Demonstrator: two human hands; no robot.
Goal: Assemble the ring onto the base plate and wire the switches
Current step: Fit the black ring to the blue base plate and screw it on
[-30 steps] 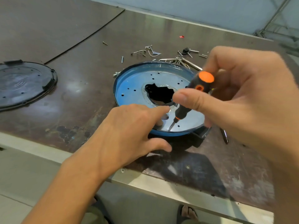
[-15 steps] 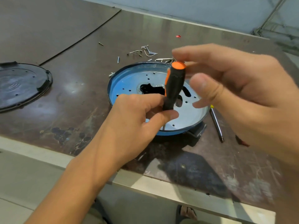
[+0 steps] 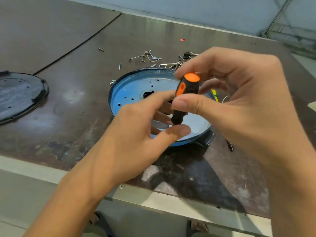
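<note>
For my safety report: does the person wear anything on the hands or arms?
The left hand and the right hand are bare: no gloves, rings or watch show. The left forearm and right forearm show no sleeves.

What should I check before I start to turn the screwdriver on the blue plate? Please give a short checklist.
1. Grip on the screwdriver: ok, the right hand pinches its handle.
2. Tip seated in a screw: cannot tell, the left hand hides the tip.
3. Fingers kept away from the tip: not ok, the left hand's fingers sit right beside the tool's lower end.
4. Work under the tool: ok, the blue plate lies below it.
5. Spare screws near: ok, they lie just beyond the plate.
</note>
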